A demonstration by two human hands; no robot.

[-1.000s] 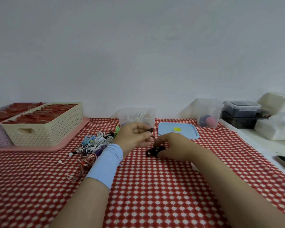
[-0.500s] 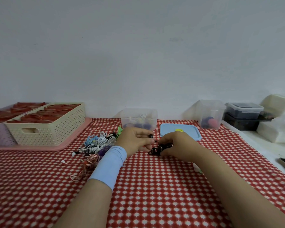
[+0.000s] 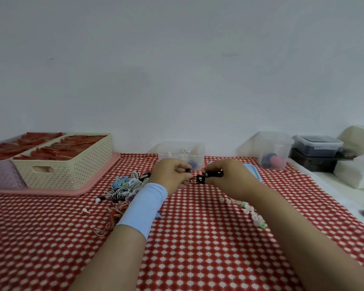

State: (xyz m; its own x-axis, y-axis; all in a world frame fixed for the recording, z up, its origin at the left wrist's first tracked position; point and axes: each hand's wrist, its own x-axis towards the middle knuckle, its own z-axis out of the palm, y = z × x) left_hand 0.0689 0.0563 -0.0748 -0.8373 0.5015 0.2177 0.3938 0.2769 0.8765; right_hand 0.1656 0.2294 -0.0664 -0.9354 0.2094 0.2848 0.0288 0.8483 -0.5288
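My left hand, with a light blue sleeve band on the wrist, and my right hand meet above the red checked tablecloth. Between them is a black coiled earphone cable. The right hand's fingers pinch the black bundle, and the left hand's fingertips pinch a small black end of it. A heap of coiled earphones in blue, white, black-and-white and red lies just left of my left wrist.
A clear tub stands behind my hands, a blue lid to its right. A cream basket of red packets sits on a pink tray at the left. Another clear tub, dark boxes and white bags stand right. Pink beads lie under my right forearm.
Both hands have lifted the black cable a little off the cloth and drawn slightly apart. The camera has tilted, so the pink beads under my right forearm now show.
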